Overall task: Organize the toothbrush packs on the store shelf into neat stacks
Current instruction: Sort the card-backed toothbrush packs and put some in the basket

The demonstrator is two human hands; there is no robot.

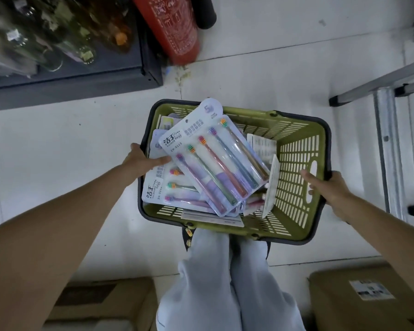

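- basket [294,149]: matt olive plastic lattice, dark plastic rim
- toothbrush packs [215,158]: glossy clear plastic blisters on smooth printed card
- floor [58,144]: smooth pale tiles, slight sheen
- fire extinguisher [175,27]: glossy red painted metal
- ladder [387,139]: brushed metal, black plastic caps
- 2 boxes [359,297]: matt brown cardboard
- trousers [225,283]: pale soft cloth
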